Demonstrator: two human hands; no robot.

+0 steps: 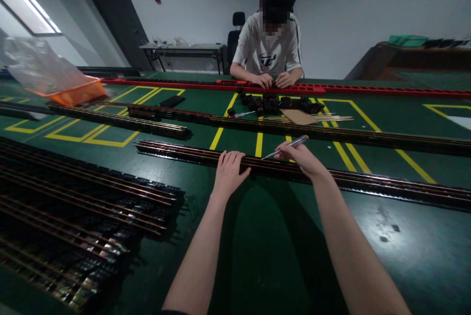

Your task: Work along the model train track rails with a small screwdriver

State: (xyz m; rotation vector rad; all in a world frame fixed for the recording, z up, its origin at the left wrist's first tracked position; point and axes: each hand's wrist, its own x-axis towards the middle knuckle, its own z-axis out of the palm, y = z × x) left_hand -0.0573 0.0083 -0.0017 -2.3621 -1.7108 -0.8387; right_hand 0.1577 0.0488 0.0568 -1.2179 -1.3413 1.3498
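Note:
A long dark rail with copper-coloured strips along it [360, 181] lies across the green table in front of me. My left hand [228, 171] rests on this rail, fingers stretched over it and thumb spread to the right. Pinched in my right hand [294, 154] is a slim silver pen-shaped tool [283, 148]. Its thin tip points left and down, at the rail's upper side just right of my left hand. Whether the tip touches the rail I cannot tell.
Many similar rails [84, 197] lie side by side at left. More long rails [368, 136] stretch beyond mine. Farther back are small black parts [270, 104], cardboard [298, 117], an orange basket [75, 91] and a red rail [386, 91], where another person [270, 45] handles something.

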